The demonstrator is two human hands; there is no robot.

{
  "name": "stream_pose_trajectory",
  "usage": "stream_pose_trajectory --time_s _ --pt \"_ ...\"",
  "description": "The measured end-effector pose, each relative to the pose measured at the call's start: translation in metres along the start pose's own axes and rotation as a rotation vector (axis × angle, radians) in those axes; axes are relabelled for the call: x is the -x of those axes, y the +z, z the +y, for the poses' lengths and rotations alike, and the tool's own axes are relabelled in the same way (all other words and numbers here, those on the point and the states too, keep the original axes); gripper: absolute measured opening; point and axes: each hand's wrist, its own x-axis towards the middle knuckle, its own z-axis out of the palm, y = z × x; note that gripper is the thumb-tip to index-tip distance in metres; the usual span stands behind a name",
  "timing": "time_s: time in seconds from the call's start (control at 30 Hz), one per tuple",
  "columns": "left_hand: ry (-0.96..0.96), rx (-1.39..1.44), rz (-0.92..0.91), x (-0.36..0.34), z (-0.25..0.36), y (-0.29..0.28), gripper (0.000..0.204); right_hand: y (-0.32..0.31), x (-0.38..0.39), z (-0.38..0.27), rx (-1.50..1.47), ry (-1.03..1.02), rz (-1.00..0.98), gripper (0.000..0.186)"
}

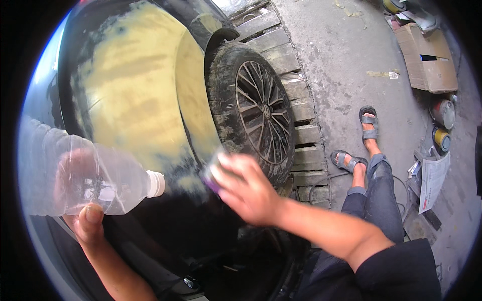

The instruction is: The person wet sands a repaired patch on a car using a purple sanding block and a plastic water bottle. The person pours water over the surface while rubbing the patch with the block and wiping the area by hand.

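Observation:
My left hand [88, 223] is closed around a large clear plastic bottle [123, 183], its thumb on the near side and the other fingers showing blurred through the plastic. The bottle lies sideways in the air, and its white neck [156, 184] points right over the car panel. My right hand [248, 190], smeared by motion, grips a small block with a purple edge [211, 181], perhaps a sanding block. The block is at the lower edge of the yellowish filler patch [133, 85] on the black car body [165, 226].
A dusty car wheel [266, 113] stands right of the panel, beside wooden slats [307, 134]. Farther right are a cardboard box [427, 57], cans [443, 113] and a paper sheet [433, 180] on the concrete floor. A dark cable [321, 181] runs near my sandalled feet [354, 161].

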Motion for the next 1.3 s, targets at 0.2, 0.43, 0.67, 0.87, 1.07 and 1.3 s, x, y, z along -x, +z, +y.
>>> stream_pose_trajectory --time_s 0.2,0.43,0.67,0.87,1.07,1.3 --pt "0.021 -0.014 0.028 -0.002 0.002 0.006 0.097 -0.004 -0.013 -0.014 0.081 -0.002 0.012 0.049" --pt "-0.013 0.032 -0.133 0.002 -0.007 -0.023 0.093 -0.003 0.037 -0.038 -0.015 -0.037 -0.081 0.044" --pt "0.006 -0.022 -0.012 -0.009 0.009 0.012 0.094 0.002 -0.067 0.006 0.081 -0.111 0.071 0.048" --pt "0.011 0.042 -0.076 -0.007 -0.009 0.004 0.093 -0.007 0.051 -0.028 0.029 -0.045 -0.09 0.046" --pt "0.041 0.005 -0.009 -0.006 0.0 0.013 0.094 -0.001 -0.023 -0.017 0.122 -0.108 0.033 0.049" --pt "0.025 -0.025 -0.123 -0.002 -0.008 -0.016 0.096 -0.004 0.063 -0.04 0.02 -0.088 -0.075 0.042"
